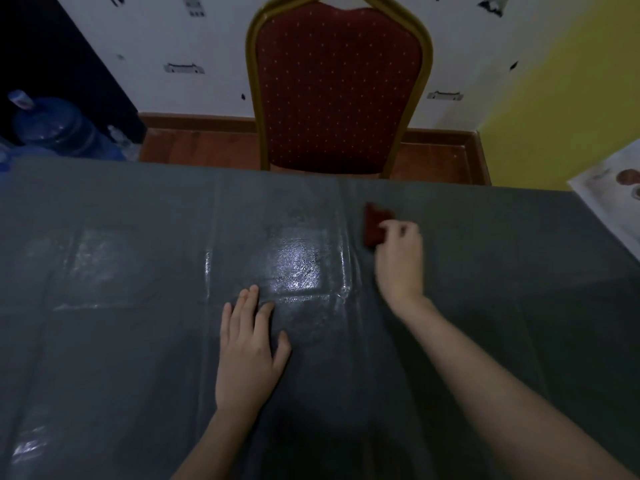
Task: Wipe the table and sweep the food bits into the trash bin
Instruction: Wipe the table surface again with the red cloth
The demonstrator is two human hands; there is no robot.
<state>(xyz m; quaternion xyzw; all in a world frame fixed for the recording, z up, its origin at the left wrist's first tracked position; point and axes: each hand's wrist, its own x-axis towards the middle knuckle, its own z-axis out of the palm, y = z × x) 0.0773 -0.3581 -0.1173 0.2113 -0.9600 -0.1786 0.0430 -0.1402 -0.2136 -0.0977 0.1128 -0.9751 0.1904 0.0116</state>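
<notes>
The right hand [398, 258] had its grip closed on a small dark-red wiping cloth [374, 226], pressed onto the grey plastic-covered worktop [138, 341]. The left hand [249, 348] lay flat and open, nearer than that grip. No food bits or bin showed; wiping seemed underway, sweeping left.

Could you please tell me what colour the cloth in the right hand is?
Dark red cloth, head view.

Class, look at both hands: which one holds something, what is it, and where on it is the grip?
The right hand grips a dark red cloth by its near right edge. The left hand holds nothing; it lies flat on the table.
</notes>
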